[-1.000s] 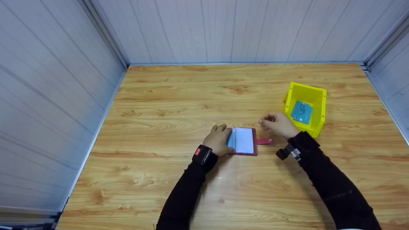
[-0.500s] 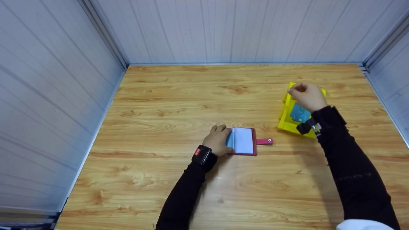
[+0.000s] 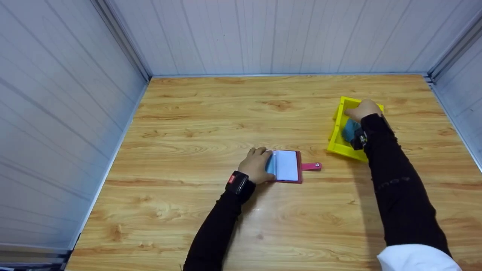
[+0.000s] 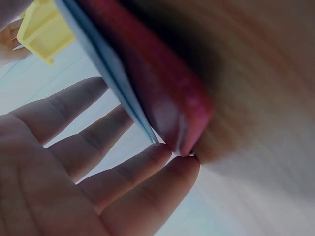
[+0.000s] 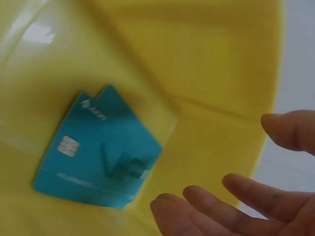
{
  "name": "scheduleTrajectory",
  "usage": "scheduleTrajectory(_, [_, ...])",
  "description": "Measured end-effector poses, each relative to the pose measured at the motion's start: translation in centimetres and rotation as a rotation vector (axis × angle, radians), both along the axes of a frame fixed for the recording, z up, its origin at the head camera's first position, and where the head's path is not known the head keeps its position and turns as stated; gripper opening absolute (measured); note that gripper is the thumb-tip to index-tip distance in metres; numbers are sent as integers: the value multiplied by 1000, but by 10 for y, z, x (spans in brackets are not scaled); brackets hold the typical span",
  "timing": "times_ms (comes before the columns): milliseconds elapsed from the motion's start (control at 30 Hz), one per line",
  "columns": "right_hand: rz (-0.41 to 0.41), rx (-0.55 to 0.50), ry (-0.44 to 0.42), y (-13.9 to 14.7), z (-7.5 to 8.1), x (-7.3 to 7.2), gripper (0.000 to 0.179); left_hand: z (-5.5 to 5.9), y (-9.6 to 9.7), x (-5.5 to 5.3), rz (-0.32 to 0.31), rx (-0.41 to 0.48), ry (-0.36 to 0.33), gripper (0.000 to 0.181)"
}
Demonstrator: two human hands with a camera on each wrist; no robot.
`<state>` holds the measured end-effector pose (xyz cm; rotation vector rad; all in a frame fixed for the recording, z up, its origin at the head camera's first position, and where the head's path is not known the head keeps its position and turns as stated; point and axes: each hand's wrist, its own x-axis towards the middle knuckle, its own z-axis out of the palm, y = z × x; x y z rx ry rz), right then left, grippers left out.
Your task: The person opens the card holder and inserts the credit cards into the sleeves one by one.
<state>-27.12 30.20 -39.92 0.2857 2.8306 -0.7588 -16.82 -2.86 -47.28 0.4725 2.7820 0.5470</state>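
Observation:
A red card holder (image 3: 300,167) lies spread on the table with clear sleeves (image 3: 287,165) showing and a pink snap strap (image 3: 311,166) pointing right. My left hand (image 3: 255,165) holds its left part, thumb at the near edge and fingers at the far edge; in the left wrist view the fingertips (image 4: 184,169) touch the red cover. Over the yellow bin (image 3: 333,146) is my right hand (image 3: 364,110). In the right wrist view its thumb and fingers stand apart, holding nothing, beside blue VIP cards (image 5: 98,152) that overlap on the bin's floor.
The wooden table (image 3: 211,113) is bounded by white panel walls at the back (image 3: 241,37) and left (image 3: 56,113). The bin stands at the right, behind and beyond the card holder's strap.
My right hand has moved from beside the card holder's strap to the right and away, over and into the bin. My left hand and the card holder have stayed in place.

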Motion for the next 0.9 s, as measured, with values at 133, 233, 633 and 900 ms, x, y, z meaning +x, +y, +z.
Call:
scheduleTrajectory(133, [-4, 28, -60, -2, -6, -2, 30, 0, -1, 1, 5, 4, -5, 82])
scheduleTrajectory(233, [8, 59, -80, -3, -10, -1, 29, 0, 0, 2, 4, 2, -2, 82])
scheduleTrajectory(633, [67, 88, -164, 4, -19, 3, 33, 2, 1, 2, -25, 6, 4, 81])
scheduleTrajectory(900, [92, 161, -200, 2, -22, 1, 27, 3, 1, 3, -27, 0, 8, 81])
